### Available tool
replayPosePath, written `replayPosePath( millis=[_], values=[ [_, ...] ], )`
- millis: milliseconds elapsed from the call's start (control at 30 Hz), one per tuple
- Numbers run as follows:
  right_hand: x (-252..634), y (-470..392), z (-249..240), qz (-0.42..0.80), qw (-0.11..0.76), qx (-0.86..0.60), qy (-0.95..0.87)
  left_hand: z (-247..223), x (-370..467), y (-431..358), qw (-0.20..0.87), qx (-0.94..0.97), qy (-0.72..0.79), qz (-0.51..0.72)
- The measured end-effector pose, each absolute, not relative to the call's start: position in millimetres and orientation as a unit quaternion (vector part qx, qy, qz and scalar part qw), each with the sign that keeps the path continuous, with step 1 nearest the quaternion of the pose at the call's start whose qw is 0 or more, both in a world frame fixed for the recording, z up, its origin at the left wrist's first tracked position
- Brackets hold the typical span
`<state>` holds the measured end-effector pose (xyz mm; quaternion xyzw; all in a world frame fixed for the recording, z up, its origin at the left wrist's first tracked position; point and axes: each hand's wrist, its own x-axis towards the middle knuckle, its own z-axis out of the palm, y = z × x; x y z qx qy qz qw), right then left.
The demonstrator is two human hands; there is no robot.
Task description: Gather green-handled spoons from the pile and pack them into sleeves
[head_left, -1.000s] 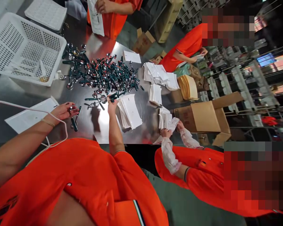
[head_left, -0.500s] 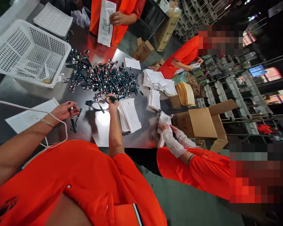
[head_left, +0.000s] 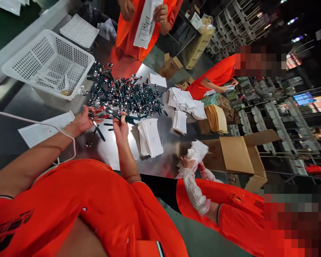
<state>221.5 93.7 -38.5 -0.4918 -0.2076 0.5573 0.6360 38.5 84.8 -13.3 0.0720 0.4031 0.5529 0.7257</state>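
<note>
1. Our left hand (head_left: pixel 83 120) is half curled, with at least one spoon (head_left: pixel 91 114) in its fingers; we cannot tell how many.
2. Our right hand (head_left: pixel 120 129) pinches dark handles (head_left: pixel 130 119) between thumb and fingers, by the near side of the big spoon pile (head_left: pixel 135 94) on the shiny table (head_left: pixel 107 152).
3. We seem to be sorting spoons by hand, so a light, firm pinch works best.
4. The handles cross, so we should lift gently or others may come too.
5. We should mind the white packets (head_left: pixel 151 137) beside our right hand.
</note>
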Motion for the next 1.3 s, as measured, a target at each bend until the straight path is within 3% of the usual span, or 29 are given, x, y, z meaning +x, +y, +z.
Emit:
replayPosePath(
  millis=[133,433,733,1033,1300],
  values=[
    [192,70,-34,0.583,0.643,-0.464,-0.176,-22,47,85,0.698,0.034,0.368,0.614],
    [183,36,-31,0.563,0.623,-0.427,-0.336,-30,30,76,0.692,0.040,0.461,0.553],
    [168,29,-50,0.545,0.664,-0.453,-0.239,-11,36,72,0.718,0.008,0.427,0.550],
    [177,19,-39,0.528,0.642,-0.400,-0.385,-17,29,70,0.714,-0.034,0.462,0.524],
    [187,18,-45,0.557,0.594,-0.515,-0.267,-19,21,64,0.718,-0.039,0.490,0.493]
  ],
)
